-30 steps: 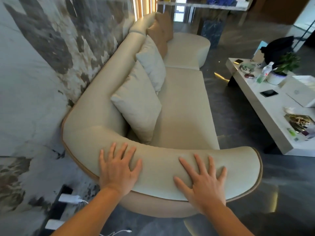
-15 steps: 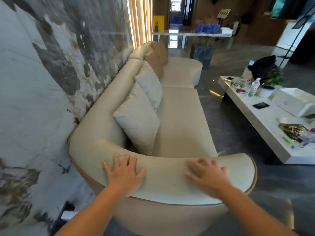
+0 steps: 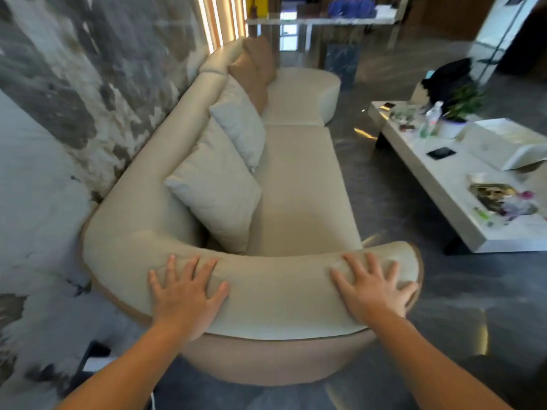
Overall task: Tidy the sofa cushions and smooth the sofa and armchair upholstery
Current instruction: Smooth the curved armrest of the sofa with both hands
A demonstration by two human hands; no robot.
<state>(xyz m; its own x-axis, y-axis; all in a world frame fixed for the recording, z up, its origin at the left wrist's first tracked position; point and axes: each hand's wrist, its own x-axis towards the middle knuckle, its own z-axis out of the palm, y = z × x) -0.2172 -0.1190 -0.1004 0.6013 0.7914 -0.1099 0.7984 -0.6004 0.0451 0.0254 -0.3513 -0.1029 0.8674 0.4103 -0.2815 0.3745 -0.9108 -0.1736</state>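
A long cream sofa [image 3: 302, 184] runs away from me along the marbled wall. Its curved armrest [image 3: 278, 291] lies right in front of me. My left hand [image 3: 185, 294] rests flat on the armrest's left part, fingers spread. My right hand [image 3: 374, 287] lies flat near the armrest's right end, fingers spread too. Neither hand holds anything. Two cream cushions lean against the backrest, a large one [image 3: 216, 187] nearest me and a smaller one [image 3: 241, 125] behind it. Further back stand two tan cushions [image 3: 257, 69].
A white low table [image 3: 461, 184] stands to the right, carrying a phone [image 3: 441, 153], a bottle [image 3: 430, 118], a potted plant [image 3: 461, 105], a black bag and a white box. Dark glossy floor [image 3: 381, 184] separates it from the sofa. A glass table stands at the far end.
My right hand has slid rightward along the armrest toward its end and lies flat again. My left hand has shifted slightly left. The view has tilted down a little.
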